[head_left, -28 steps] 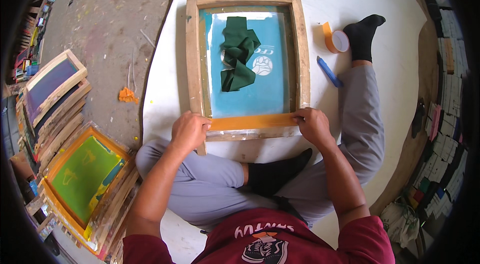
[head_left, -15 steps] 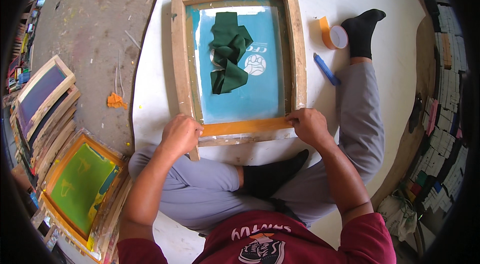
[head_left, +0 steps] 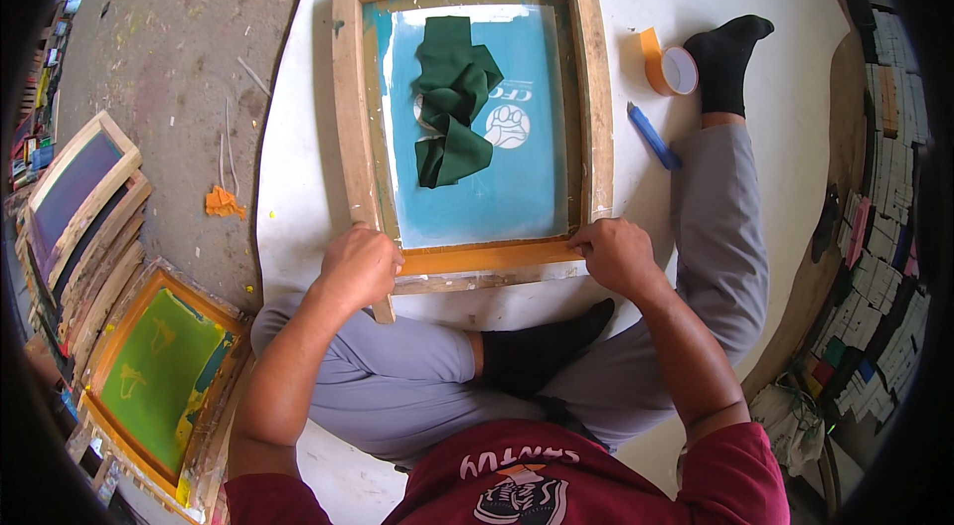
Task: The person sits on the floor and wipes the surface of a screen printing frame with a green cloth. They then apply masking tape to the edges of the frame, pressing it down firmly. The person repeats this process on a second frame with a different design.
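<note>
A wooden-framed printing screen [head_left: 601, 108] with blue mesh lies flat between my legs. Along its near side runs a strip of orange tape [head_left: 487, 258], pulled straight between my two hands. My left hand [head_left: 360, 265] pinches the strip's left end at the frame's near left corner. At the near right corner, my right hand [head_left: 616, 252] grips the other end between thumb and fingers. A crumpled dark green cloth [head_left: 452, 98] rests on the mesh, covering part of its pale printed design.
Right of the frame are a roll of orange tape [head_left: 678, 71] and a blue cutter knife [head_left: 654, 136]. More framed screens [head_left: 164, 376] are stacked at the left, beside an orange scrap [head_left: 225, 202] on the floor. Stacked pale pieces [head_left: 874, 257] line the right side.
Both hands still hold the tape strip, its right end now slightly lower against the frame. The whole view has shifted slightly.
</note>
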A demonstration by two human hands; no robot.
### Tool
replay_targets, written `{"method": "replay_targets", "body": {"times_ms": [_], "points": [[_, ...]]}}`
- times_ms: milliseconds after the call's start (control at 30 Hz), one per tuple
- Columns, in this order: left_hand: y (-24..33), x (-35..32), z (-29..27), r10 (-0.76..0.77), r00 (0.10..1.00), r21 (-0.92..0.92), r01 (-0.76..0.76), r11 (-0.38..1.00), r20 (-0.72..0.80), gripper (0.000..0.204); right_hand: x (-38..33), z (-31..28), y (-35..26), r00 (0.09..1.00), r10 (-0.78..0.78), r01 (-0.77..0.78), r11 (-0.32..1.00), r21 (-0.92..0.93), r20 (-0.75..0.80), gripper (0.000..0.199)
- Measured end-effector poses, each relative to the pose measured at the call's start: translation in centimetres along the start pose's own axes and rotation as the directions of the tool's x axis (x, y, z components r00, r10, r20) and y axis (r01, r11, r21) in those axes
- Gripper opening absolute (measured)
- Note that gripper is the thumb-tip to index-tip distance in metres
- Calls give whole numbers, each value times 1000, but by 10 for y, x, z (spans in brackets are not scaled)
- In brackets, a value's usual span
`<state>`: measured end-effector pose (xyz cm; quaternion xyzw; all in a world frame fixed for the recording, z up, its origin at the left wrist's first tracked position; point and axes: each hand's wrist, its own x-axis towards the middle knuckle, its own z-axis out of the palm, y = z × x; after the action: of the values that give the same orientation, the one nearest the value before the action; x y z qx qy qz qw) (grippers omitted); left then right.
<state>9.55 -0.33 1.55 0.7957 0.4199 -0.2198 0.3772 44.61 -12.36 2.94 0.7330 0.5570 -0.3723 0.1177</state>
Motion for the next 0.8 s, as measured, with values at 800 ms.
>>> {"method": "replay_targets", "body": {"times_ms": [800], "points": [[7,10,-5,-50,992,155,31,987,120,16,17,-1,8,990,-31,39,998,-53,136,19]]}}
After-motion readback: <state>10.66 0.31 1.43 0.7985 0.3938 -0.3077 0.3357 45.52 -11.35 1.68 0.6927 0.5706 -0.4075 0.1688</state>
